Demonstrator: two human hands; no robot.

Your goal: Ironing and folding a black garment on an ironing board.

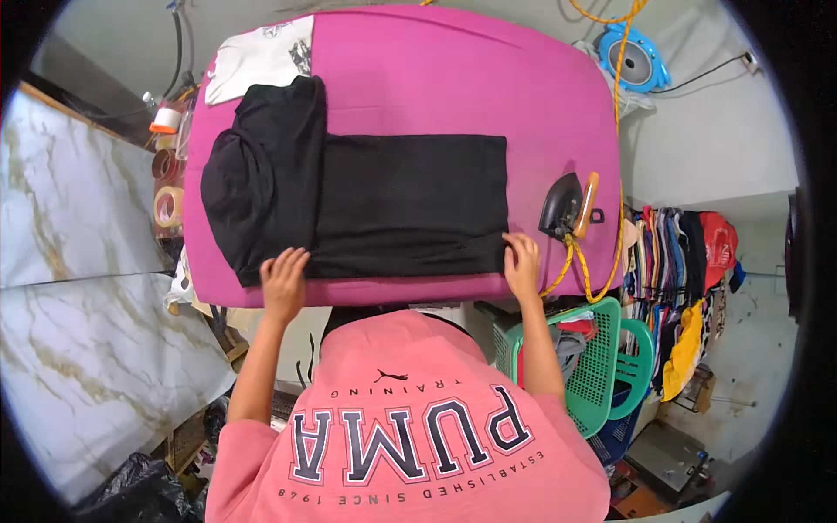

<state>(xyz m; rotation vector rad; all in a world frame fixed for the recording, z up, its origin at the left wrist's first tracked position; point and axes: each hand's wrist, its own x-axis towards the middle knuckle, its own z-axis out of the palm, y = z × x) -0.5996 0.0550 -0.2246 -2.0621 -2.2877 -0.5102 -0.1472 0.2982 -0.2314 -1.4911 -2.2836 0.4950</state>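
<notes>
A black hooded garment [412,196] lies partly folded on a pink cloth-covered table [458,72], its hood at the left and its straight hem at the right. My left hand [284,278] rests at the near edge of the garment, close to the hood part, fingers extended. At the near right corner, the fingertips of my right hand [522,261] touch the hem, fingers slightly bent; whether they pinch the cloth is unclear. A clothes iron [563,206] with an orange handle stands to the right of the garment, a yellow cord attached.
A folded white printed garment [261,59] lies at the far left corner. Tape rolls [169,206] sit beyond the left edge. A blue fan [633,57] is at the back right. Green plastic baskets [598,366] and hanging clothes [667,261] are at the right.
</notes>
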